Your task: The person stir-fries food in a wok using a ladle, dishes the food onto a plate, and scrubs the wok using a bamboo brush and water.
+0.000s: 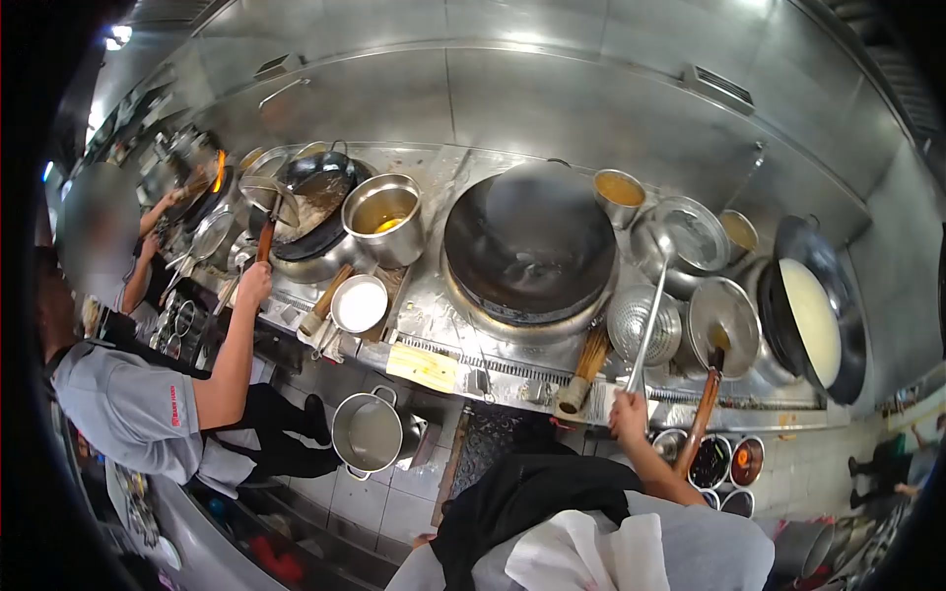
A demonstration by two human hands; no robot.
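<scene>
My right hand is closed around the end of a long metal ladle. The ladle reaches away to the steel pots behind the strainers, its bowl end by a pot of clear liquid. To its left sits a large black wok on the burner, with steam over it and a little wet shine at its bottom. A perforated skimmer and a wooden-handled mesh strainer lie close to the ladle. Of my left hand, only a sliver shows at my waist; its fingers are hidden.
At left, a co-worker holds a wooden-handled strainer over another wok. A tilted wok with pale liquid stands right. A tall pot is below the counter. A bamboo brush lies at the front edge.
</scene>
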